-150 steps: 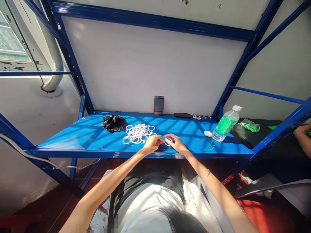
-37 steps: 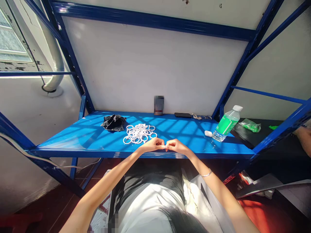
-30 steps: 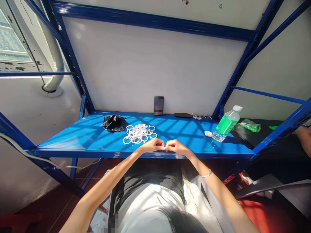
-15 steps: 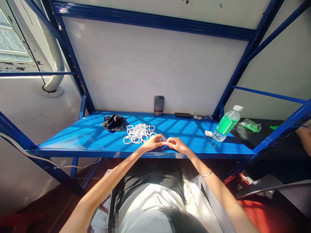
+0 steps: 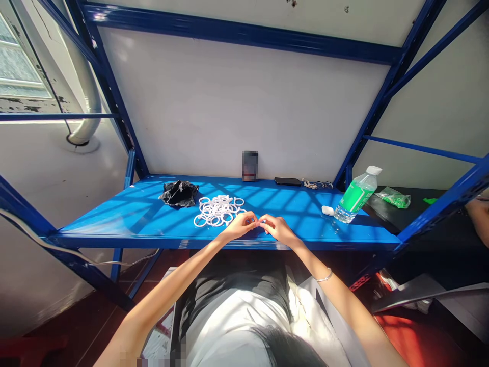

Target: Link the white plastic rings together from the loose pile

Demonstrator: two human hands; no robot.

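My left hand (image 5: 244, 224) and my right hand (image 5: 275, 228) meet fingertip to fingertip just above the front part of the blue shelf (image 5: 298, 219). Both are closed in a pinch. Whatever sits between the fingertips is too small and too covered to make out. Close by on the left of my left hand lies a loose pile of white rings (image 5: 219, 210), several of them overlapping. Beyond the pile, further left, rests a crumpled black plastic bag (image 5: 179, 194).
To the right stand a tilted water bottle (image 5: 357, 195) with a green label and a small white case (image 5: 327, 210). Along the back are a dark blurred-out object (image 5: 250, 166), a black phone (image 5: 288, 181) and a coiled cable (image 5: 317, 184). Another person's arm (image 5: 478, 219) shows at far right.
My fingers have shifted slightly at the pinch, and the pale bit seen between them before is now hardly visible. The rings and other things stay put.
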